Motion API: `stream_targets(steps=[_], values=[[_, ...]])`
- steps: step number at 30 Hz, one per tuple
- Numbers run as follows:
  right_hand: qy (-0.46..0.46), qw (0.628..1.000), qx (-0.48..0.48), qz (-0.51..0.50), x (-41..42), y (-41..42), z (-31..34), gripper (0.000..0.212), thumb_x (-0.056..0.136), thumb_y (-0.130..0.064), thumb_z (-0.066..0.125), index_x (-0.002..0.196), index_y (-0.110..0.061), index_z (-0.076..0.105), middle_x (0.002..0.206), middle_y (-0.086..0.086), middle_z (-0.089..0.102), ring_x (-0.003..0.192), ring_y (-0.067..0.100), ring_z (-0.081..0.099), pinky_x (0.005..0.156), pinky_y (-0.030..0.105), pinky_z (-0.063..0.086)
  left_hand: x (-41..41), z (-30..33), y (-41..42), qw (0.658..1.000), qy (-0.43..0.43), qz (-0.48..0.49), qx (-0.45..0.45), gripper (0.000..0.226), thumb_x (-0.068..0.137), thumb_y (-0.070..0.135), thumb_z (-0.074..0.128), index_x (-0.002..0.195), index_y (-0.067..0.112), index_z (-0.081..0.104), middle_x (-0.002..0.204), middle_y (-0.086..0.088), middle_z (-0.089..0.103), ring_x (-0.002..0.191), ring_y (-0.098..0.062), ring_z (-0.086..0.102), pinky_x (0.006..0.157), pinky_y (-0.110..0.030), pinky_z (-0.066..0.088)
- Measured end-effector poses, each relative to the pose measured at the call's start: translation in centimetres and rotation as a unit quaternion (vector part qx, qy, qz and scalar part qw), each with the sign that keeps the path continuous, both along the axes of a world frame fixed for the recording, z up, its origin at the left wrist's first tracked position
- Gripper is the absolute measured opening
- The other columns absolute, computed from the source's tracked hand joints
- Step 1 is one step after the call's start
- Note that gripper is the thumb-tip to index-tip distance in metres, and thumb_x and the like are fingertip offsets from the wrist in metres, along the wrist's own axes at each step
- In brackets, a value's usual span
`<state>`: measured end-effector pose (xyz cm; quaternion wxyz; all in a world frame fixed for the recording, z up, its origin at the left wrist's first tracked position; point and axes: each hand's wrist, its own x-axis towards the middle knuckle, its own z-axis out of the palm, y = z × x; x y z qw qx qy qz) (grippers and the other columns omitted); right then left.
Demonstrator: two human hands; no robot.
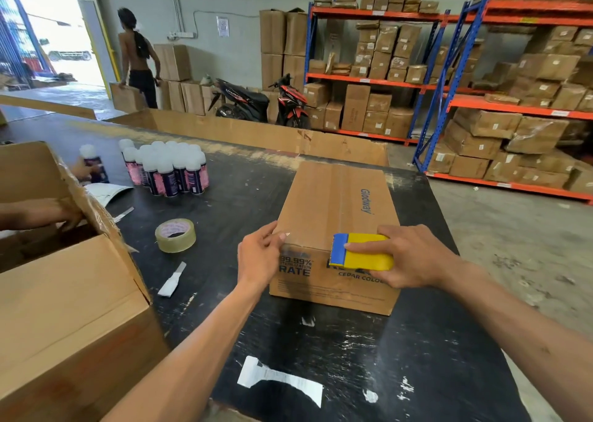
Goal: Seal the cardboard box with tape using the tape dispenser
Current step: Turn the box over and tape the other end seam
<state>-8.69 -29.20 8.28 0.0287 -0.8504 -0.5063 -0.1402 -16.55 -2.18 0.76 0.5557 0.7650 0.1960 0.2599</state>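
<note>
A closed cardboard box printed "Glodway" lies on the black table in front of me. My right hand grips a yellow and blue tape dispenser against the box's near top edge. A strip of clear tape runs leftward from it along that edge. My left hand presses the tape's end down at the box's near left corner with its fingertips.
A loose tape roll and a small knife lie left of the box. Several spray cans stand behind them. A large open carton fills the left; another person's hand reaches into it. Shelving stands behind.
</note>
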Motion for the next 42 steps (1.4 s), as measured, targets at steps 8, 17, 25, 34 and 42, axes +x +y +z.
stream_targets(steps=[8,17,25,34,42], values=[[-0.046,0.995,-0.084,-0.033,-0.4,3.0,0.7,0.051,0.090,-0.056,0.053,0.140,-0.059,0.045,0.090,-0.004,0.055,0.084,0.023,0.063,0.049,0.021,0.017,1.2,-1.0,1.1,1.000,-0.009,0.019,0.022,0.040,0.096,0.022,0.066,0.134,0.012,0.061,0.121,-0.001,0.071,0.111,-0.002,0.064,0.102,-0.021,0.047],[-0.027,0.993,-0.099,-0.060,-0.6,4.3,0.6,0.051,0.091,-0.059,0.051,0.141,-0.059,0.042,0.099,-0.002,0.060,0.091,0.023,0.064,0.063,0.031,0.040,1.6,-2.7,1.5,0.998,-0.003,0.022,0.059,0.046,0.098,0.020,0.062,0.142,0.010,0.052,0.128,-0.007,0.068,0.118,-0.012,0.063,0.097,-0.013,0.043],[-0.006,0.992,-0.108,-0.072,-0.5,4.8,1.2,0.051,0.089,-0.057,0.054,0.140,-0.058,0.046,0.074,-0.011,0.035,0.087,0.021,0.062,0.062,0.031,0.035,3.0,-1.9,3.9,0.857,-0.069,0.001,0.510,0.071,0.095,0.019,0.062,0.154,0.003,0.027,0.162,-0.026,0.014,0.147,-0.042,0.025,0.119,-0.056,0.023],[-0.012,0.988,-0.130,-0.078,-0.3,5.0,1.4,0.054,0.090,-0.058,0.053,0.142,-0.057,0.042,0.083,-0.007,0.040,0.091,0.021,0.062,0.065,0.031,0.037,6.5,-3.5,4.6,0.705,-0.037,-0.240,0.666,0.057,0.109,0.041,0.017,0.157,0.011,0.021,0.164,-0.007,0.016,0.152,-0.020,0.017,0.124,-0.041,0.015],[-0.031,0.988,-0.127,-0.077,-0.5,4.5,1.3,0.053,0.091,-0.059,0.049,0.143,-0.059,0.038,0.084,-0.006,0.039,0.081,0.020,0.058,0.062,0.030,0.034,6.5,-4.3,4.3,0.735,-0.043,-0.203,0.646,0.060,0.104,0.044,0.032,0.143,0.003,0.049,0.145,-0.016,0.052,0.132,-0.028,0.054,0.112,-0.041,0.040]])
